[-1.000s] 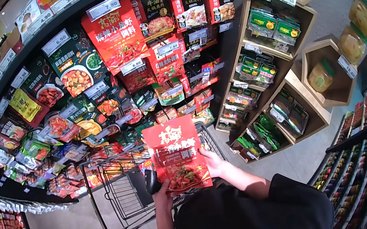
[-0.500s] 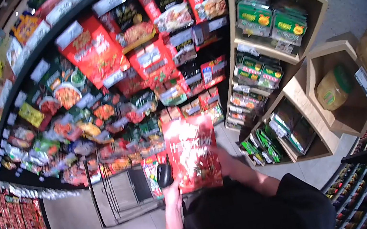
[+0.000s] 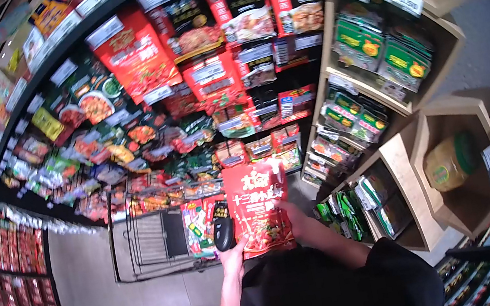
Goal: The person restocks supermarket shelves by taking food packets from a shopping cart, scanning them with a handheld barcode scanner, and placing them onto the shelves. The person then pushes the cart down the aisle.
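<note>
A red seasoning packet (image 3: 258, 206) with white Chinese lettering and a picture of food near its bottom is held upright in front of me. My left hand (image 3: 234, 253) grips its lower left edge, and my right hand (image 3: 291, 218) has hold of the right edge. Just above my left hand is a black rounded device (image 3: 224, 233), shaped like a computer mouse; how it is supported is hidden. A colourful packet (image 3: 196, 226) shows behind the device, within the black wire shopping cart (image 3: 142, 276).
Ahead, a tall shelf holds hanging red and black food packets (image 3: 134, 58) with price tags. At right, a wooden shelf (image 3: 406, 187) carries green packets and jars with green lids (image 3: 449, 162). More shelves (image 3: 20, 281) stand at left along the grey floor (image 3: 86, 270).
My view has tilted and shifted, so the right-hand shelves sit lower. The packet's glare has lessened and its lettering shows clearly. Both hands still hold it.
</note>
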`<state>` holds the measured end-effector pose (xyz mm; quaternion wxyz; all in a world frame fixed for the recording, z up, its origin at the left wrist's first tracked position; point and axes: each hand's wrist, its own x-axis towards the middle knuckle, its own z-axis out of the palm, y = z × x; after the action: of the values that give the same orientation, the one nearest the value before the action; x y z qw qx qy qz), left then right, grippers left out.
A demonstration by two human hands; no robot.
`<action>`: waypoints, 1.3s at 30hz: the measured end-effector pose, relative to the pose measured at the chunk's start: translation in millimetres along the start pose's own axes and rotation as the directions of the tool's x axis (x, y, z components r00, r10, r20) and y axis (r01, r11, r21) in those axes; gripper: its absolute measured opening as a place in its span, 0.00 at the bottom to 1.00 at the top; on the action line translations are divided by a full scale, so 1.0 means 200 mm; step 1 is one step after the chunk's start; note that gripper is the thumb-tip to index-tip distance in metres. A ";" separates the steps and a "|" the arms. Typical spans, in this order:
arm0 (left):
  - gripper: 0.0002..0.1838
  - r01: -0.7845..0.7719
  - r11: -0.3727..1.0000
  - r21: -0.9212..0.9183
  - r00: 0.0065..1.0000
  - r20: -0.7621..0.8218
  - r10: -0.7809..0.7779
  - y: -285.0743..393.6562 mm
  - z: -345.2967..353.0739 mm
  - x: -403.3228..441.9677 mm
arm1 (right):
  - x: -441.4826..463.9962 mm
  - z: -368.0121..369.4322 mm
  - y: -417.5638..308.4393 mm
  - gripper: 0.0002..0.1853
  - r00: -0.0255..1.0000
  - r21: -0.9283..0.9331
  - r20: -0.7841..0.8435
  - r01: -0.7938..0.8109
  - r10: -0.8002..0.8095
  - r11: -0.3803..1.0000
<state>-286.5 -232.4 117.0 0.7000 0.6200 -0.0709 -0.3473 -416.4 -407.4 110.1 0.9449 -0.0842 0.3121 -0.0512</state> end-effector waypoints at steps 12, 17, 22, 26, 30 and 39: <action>0.33 0.043 0.994 0.105 0.999 -0.013 -0.042 0.01 0.05 -0.03 | -0.03 0.03 -0.01 0.22 0.999 0.003 0.046 -0.007 0.007 1.000; 0.33 0.091 0.991 0.094 0.996 -0.006 -0.091 0.08 0.08 -0.05 | -0.03 0.02 0.00 0.23 0.997 0.016 0.059 -0.041 0.040 0.999; 0.32 0.071 0.996 0.052 0.996 0.053 -0.073 0.09 0.05 -0.03 | -0.05 0.07 0.02 0.25 0.999 0.007 0.026 0.028 -0.028 1.000; 0.31 0.081 0.996 0.042 0.995 0.061 -0.084 0.12 0.00 -0.02 | -0.02 0.08 0.05 0.28 0.995 0.039 0.102 -0.008 0.004 0.999; 0.29 0.167 0.985 -0.043 0.986 0.030 -0.166 0.09 -0.13 0.00 | -0.04 0.24 0.10 0.30 0.999 -0.073 0.029 0.035 -0.033 0.997; 0.19 0.306 0.920 -0.247 0.951 0.130 -0.281 0.26 -0.47 0.09 | 0.17 0.45 0.31 0.27 0.990 0.005 0.116 0.078 -0.078 0.997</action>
<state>-202.9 -166.2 137.6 0.7123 0.5080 0.0375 -0.4829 -333.4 -340.2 149.7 0.9588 -0.0991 0.2530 -0.0834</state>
